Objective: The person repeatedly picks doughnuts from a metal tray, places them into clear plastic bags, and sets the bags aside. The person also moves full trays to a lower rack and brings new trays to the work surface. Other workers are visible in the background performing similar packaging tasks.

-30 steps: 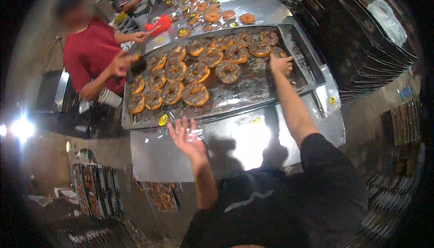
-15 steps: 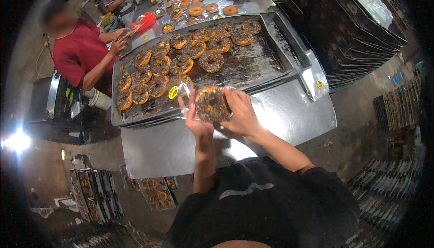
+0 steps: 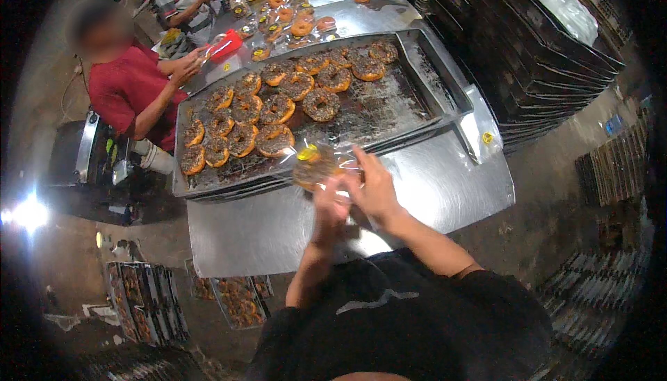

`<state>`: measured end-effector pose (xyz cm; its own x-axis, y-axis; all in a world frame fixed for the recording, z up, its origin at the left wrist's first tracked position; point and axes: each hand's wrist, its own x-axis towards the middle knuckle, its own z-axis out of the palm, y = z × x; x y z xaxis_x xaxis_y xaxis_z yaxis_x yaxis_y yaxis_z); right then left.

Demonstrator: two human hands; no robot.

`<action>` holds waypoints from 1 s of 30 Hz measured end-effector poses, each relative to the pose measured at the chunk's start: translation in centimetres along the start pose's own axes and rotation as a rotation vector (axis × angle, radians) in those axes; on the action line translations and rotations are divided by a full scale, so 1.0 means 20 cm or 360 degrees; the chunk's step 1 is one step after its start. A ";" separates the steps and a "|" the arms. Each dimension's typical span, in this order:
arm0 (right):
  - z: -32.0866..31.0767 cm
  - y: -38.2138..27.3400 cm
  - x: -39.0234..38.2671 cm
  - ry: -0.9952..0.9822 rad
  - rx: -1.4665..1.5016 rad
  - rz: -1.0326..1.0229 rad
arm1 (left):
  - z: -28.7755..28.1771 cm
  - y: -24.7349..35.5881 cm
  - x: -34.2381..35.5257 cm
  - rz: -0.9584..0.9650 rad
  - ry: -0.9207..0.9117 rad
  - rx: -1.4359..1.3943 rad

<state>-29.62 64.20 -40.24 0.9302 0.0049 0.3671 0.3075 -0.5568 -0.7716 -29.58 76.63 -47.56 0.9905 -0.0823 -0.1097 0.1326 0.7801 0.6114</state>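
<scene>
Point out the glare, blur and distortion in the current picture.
Head view: white glare on the flat silver metal tabletop; head view: the bare left hand is blurred; head view: edges of the stacked thin dark metal trays look bowed.

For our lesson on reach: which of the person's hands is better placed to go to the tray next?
Probably the right hand: it extends farther toward the tray, while the left hand sits lower, behind the bagged doughnut.
</scene>
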 end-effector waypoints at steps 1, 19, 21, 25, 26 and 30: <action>-0.03 0.09 0.08 -0.0103 0.0012 -0.0009 | 0.20 -0.01 -0.09 -0.0060 -0.0065 0.0135; 0.02 0.84 -0.60 -0.1128 0.0461 0.0345 | -0.31 -0.42 0.03 -0.0048 -0.0376 0.2068; -0.04 0.65 -0.53 -0.0941 0.0330 0.0507 | -0.22 -0.43 -0.04 -0.0126 -0.0342 0.1944; -0.17 0.80 -0.56 -0.0909 0.0442 0.0323 | -0.10 -0.51 -0.08 -0.0270 -0.0575 0.2250; -0.20 0.77 -0.59 -0.0796 0.0573 0.0340 | -0.08 -0.52 -0.10 -0.0408 -0.0538 0.2273; -0.15 0.83 -0.72 -0.0386 0.0228 0.0754 | -0.13 -0.69 -0.17 -0.0369 -0.0353 0.1993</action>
<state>-38.51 52.49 -56.75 0.9878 -0.0178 -0.1545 -0.1473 -0.4259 -0.8927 -34.88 67.77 -57.65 0.9087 -0.3315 -0.2536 0.1244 -0.3649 0.9227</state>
